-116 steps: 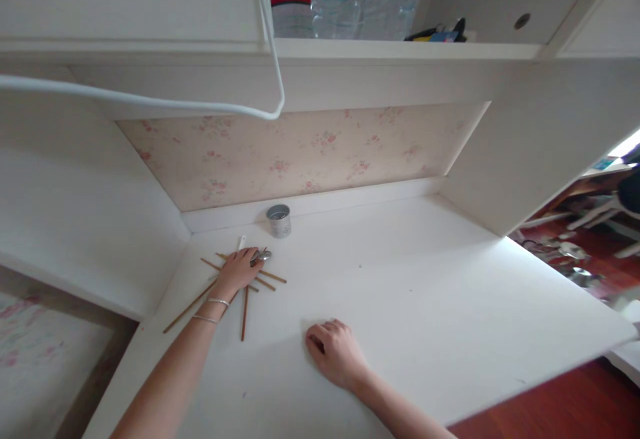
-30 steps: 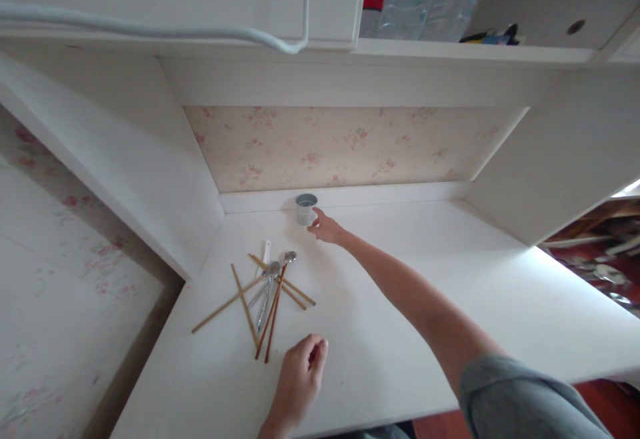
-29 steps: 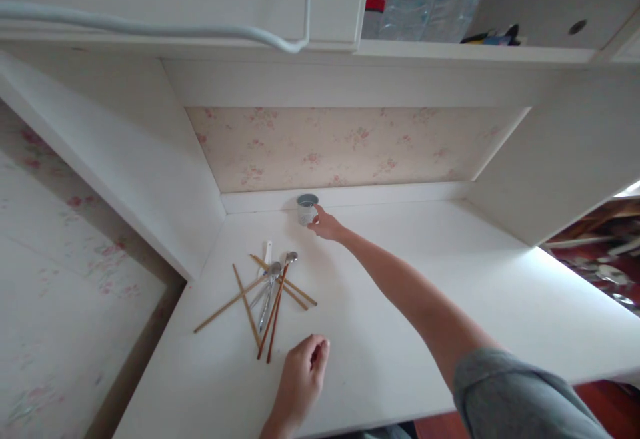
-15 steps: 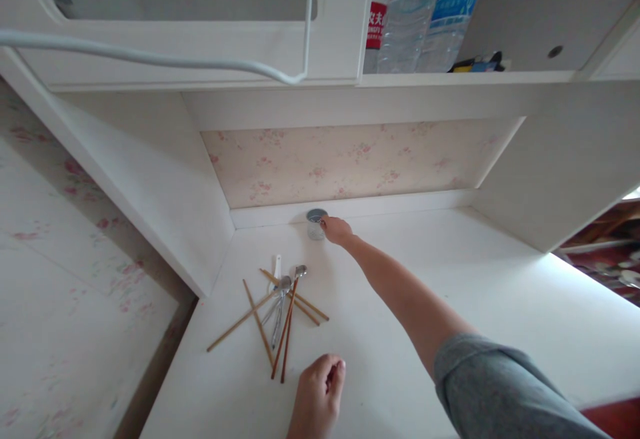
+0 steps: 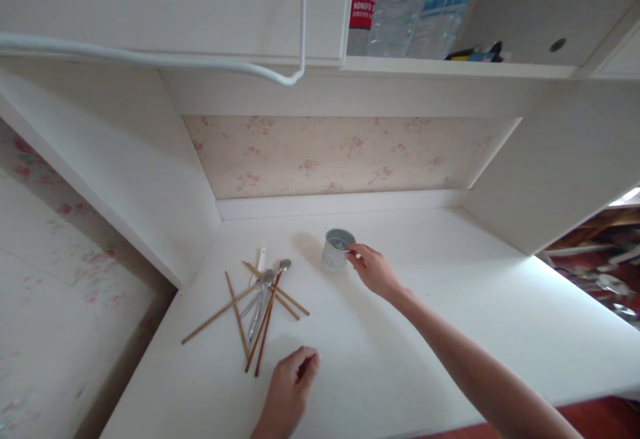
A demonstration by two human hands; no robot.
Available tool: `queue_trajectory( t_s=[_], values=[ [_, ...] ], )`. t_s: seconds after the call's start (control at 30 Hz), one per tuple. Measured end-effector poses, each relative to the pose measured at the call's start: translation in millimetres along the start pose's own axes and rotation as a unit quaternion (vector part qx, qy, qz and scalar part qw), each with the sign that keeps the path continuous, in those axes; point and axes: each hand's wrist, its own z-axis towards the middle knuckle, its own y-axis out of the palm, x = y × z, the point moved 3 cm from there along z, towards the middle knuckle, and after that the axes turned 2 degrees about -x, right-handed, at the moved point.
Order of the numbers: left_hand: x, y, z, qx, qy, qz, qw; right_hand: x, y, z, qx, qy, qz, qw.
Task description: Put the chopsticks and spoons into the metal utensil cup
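Note:
My right hand (image 5: 371, 267) pinches the right rim of a light-coloured utensil holder (image 5: 334, 259) with small holes in its wall and base. The holder looks upright, and nothing shows inside it. Nearer to me, my left hand (image 5: 293, 379) is curled into a loose fist with nothing visible in it. Just beyond and left of that fist lies a crossed pile of wooden chopsticks (image 5: 215, 319), darker reddish chopsticks (image 5: 265, 332), metal spoons (image 5: 269, 277) and a white-handled utensil (image 5: 261, 259) whose other end is hidden.
The white tabletop (image 5: 400, 352) runs back to a low ledge under floral wallpaper (image 5: 340, 159). Side panels bound it left and right. Overhead, a shelf holds plastic bottles (image 5: 400, 12), and a white cable (image 5: 200, 62) hangs across the cabinet front.
My right hand has brought the utensil holder away from the back ledge, toward me and to the right. My left hand stays curled near the pile. The camera view has shifted.

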Motion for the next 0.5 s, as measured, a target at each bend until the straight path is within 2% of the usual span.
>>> queue_trajectory(
  t_s=[0.13,0.23,0.5],
  values=[
    [3,4,3,0.007,-0.005,-0.002,1.0,16,0,-51,0.017,-0.001,0.063,0.998],
    [5,9,6,0.009,-0.01,0.013,1.0,17,6,-73,0.018,0.011,0.067,0.998],
    [11,10,12,0.022,-0.028,0.024,0.999,3,16,-77,0.015,0.0,0.056,0.998]
  ],
)
